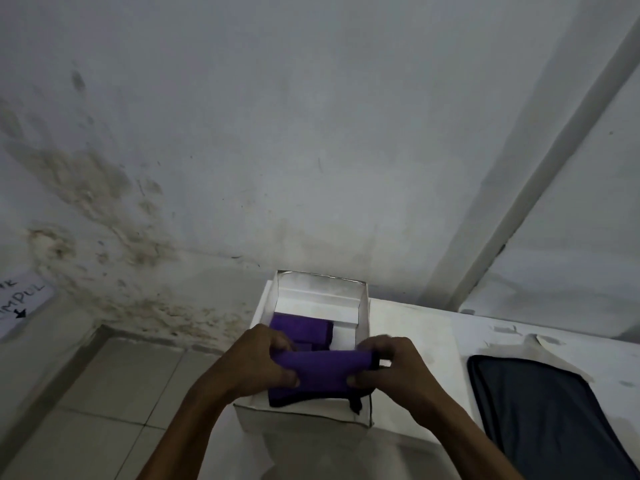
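A folded purple cloth (322, 372) with a dark edge is held over the near half of an open white box (363, 306). My left hand (256, 362) grips its left end, fingers on top and thumb below. My right hand (388, 368) grips its right end the same way. Another folded purple cloth (304, 329) lies inside the box, against the left wall further back. The bottom of the box under my hands is hidden.
The box stands on a white table (433, 341) against a stained grey wall. A dark flat bag or mat (547, 417) lies on the table at the right. To the left the tiled floor (114, 393) shows, with a paper sign (20, 303) on the wall.
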Available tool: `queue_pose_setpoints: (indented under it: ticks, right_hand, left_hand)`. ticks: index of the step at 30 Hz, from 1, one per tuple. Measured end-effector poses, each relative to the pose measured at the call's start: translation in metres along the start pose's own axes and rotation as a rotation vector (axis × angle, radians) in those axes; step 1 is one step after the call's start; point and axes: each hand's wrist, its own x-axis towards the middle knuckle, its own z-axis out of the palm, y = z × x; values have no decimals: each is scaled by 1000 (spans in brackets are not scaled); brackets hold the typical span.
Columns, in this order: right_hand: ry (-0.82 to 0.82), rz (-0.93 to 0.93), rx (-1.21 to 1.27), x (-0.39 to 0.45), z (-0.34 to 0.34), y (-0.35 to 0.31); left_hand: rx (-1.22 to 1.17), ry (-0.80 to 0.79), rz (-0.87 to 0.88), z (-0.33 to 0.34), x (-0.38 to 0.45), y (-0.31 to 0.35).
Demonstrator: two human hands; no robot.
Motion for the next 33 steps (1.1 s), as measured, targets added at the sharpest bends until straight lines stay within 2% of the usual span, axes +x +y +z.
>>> queue_pose_setpoints:
  ticks: [4,8,13,17,21,24,28,33]
  right_hand:
    - [-43,33,302,9,2,1]
    - [-14,26,388,28,6,-3]
    - [41,-22,332,56,3,-12]
    - [116,-12,229,74,-4,-10]
    - [232,76,112,80,-11,8]
    - [199,137,89,79,-10,26]
    - [145,158,28,77,-5,46]
    - [93,147,-8,77,2,59]
  left_hand:
    - [69,-107,60,7,3,-2]
    - [-35,-164,99,20,17,7]
    - [-346,-130,68,34,37,17]
    - [-637,-27,24,52,58,12]
    - [-925,121,-168,81,83,-10]
    - [-940,187,-328,100,101,-23]
    - [-903,120,-456,128,124,-34]
    - [-758,118,-513,146,146,-38]
